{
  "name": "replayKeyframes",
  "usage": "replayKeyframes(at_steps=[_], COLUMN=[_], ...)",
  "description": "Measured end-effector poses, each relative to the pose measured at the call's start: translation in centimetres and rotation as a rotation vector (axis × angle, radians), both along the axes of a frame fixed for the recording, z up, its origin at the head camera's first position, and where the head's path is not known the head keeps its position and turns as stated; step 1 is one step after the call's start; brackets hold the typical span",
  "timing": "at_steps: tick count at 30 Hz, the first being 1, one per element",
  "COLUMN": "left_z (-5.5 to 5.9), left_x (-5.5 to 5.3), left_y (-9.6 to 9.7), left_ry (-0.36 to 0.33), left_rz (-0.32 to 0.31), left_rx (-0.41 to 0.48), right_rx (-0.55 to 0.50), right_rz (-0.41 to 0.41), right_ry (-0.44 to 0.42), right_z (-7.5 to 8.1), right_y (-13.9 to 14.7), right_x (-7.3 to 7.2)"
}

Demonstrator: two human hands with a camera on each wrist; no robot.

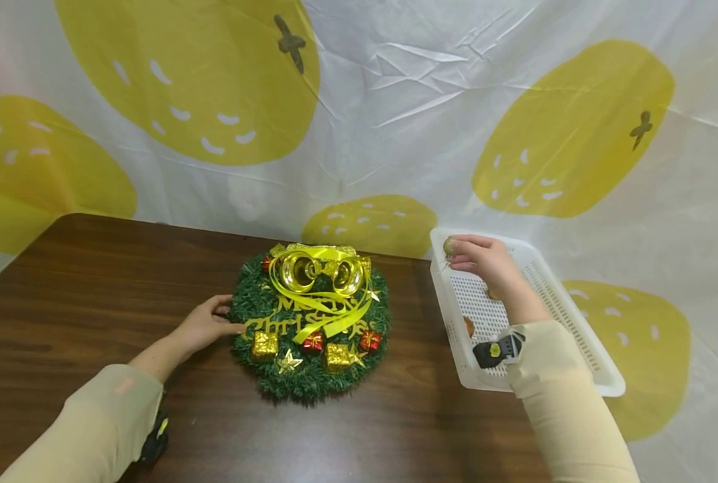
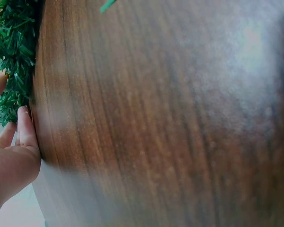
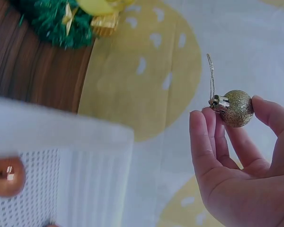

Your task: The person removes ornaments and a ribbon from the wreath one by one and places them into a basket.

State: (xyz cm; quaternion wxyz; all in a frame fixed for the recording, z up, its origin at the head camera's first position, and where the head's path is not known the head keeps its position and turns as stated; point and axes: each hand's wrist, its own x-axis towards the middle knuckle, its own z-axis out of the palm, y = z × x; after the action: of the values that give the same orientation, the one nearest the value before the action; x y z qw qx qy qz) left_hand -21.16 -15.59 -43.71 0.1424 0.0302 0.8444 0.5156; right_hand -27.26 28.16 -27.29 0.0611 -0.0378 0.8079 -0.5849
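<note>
A green Christmas wreath (image 1: 310, 376) lies on the table, trimmed with gold bells (image 1: 298, 271), a yellow ribbon (image 1: 346, 318), small gift boxes, stars and gold "Merry Christmas" lettering. My left hand (image 1: 200, 327) holds the wreath's left edge, thumb on top and fingers at the side; the left wrist view shows the fingertips (image 2: 23, 113) against the green tinsel. Over the far left corner of a white plastic basket (image 1: 449, 329), my right hand (image 1: 485, 260) pinches a glittery gold bauble (image 3: 237, 109) between thumb and fingers. A thin hanging loop (image 3: 211, 75) sticks up from its cap.
Inside the basket lies a shiny copper-coloured bauble (image 3: 7, 176), with other small pieces partly hidden by my right arm. The dark wooden table (image 1: 93, 288) meets a white cloth (image 1: 395, 134) printed with yellow fruit behind it and on the right.
</note>
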Motion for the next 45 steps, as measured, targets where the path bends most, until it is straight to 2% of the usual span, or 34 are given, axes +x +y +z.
replayKeyframes(at_steps=[5,13,18,21,27,35,39,45], left_z=[0.0,0.0,0.0,0.0,0.0,-0.1,-0.1,-0.1], left_x=[0.0,-0.1,0.0,0.0,-0.1,-0.1,-0.1,-0.1], left_y=[-0.1,0.0,0.0,0.0,0.0,0.0,0.0,0.1], left_ry=[-0.003,-0.003,-0.006,-0.008,-0.011,-0.010,-0.009,0.000], left_rz=[-0.003,0.002,0.008,0.009,0.009,0.009,0.009,0.007], left_rx=[0.003,-0.003,-0.010,-0.011,-0.012,-0.012,-0.017,-0.022], right_rx=[-0.006,-0.055,0.000,0.040,0.041,0.205,0.217,0.226], right_rz=[-0.062,-0.107,-0.130,-0.127,-0.115,-0.060,-0.035,-0.078], right_ry=[0.003,-0.034,-0.084,-0.103,-0.167,-0.199,-0.204,-0.209], right_z=[-0.4,-1.5,-2.3,-2.8,-3.4,-4.3,-4.6,-4.2], right_y=[2.2,5.0,6.4,7.1,8.0,8.8,9.1,8.1], right_x=[-0.1,-0.2,-0.3,-0.2,-0.2,0.2,0.2,-0.2])
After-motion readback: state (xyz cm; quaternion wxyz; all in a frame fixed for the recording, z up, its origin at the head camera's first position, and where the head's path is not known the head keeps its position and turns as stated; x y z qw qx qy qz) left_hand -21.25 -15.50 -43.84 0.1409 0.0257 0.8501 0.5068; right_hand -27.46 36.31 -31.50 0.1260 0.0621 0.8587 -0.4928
